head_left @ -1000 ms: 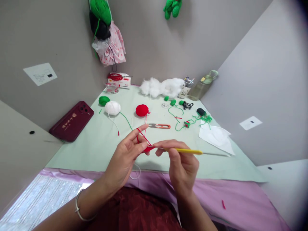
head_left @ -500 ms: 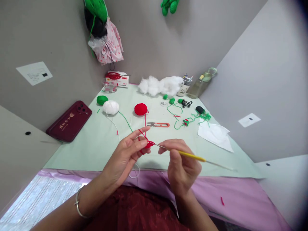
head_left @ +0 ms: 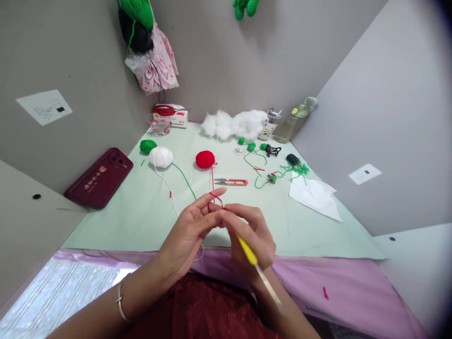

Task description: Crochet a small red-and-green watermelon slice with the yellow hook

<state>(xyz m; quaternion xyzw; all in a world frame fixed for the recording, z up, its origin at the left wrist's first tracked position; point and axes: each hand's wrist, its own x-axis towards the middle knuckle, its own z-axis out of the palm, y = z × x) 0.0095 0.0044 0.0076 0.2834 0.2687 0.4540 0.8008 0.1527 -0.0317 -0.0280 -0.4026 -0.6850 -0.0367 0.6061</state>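
My left hand pinches a small red crochet piece, now mostly hidden behind the fingers, and a red yarn strand loops over its raised index finger. From there the yarn runs up to the red yarn ball on the table. My right hand is closed around a crochet hook with a yellow handle, its bare metal end pointing down toward my forearm. The fingertips of both hands meet at the work, so the hook's tip cannot be seen. Thread snips with orange handles lie just beyond.
White and green yarn balls sit left, near a dark red phone. White stuffing, a pen cup and a bottle stand at the back. Small green crochet pieces and white sheets lie right.
My right hand has come left against my left fingertips and turned the hook, so its rear end swung from pointing right to pointing down. The red piece has become mostly covered.
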